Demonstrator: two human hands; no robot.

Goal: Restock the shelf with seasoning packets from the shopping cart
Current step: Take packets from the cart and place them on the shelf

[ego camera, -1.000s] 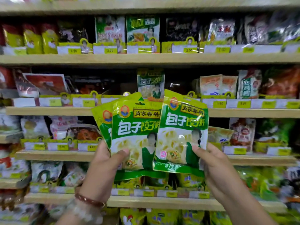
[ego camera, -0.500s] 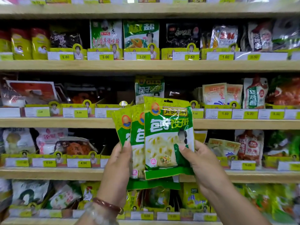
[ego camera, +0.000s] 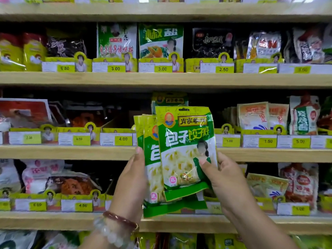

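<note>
Head view is showing both hands holding up a small stack of green seasoning packets [ego camera: 185, 150] in front of the wooden shelf [ego camera: 71, 152], level with its middle tiers. The left hand [ego camera: 132, 178] is gripping the stack's left edge, thumb tip lying on the front of the rear packets and the fingers hidden behind them. The right hand [ego camera: 224, 178] is pinching the front packet at its right edge, thumb pressing on the printed face, the other fingers wrapping behind. The packets are standing upright and overlapping, the front one sitting highest and furthest right, the others fanning out to its left and below. Just behind the stack's top, on the middle tier, a matching green packet [ego camera: 169, 99] is standing in its slot, only its upper part showing. Two bracelets [ego camera: 118, 225] are sitting on the left wrist, one dark red, one of pale beads. Yellow price tags [ego camera: 123, 139] are lining the shelf edges, and other bagged goods are filling the tiers to left and right.
</note>
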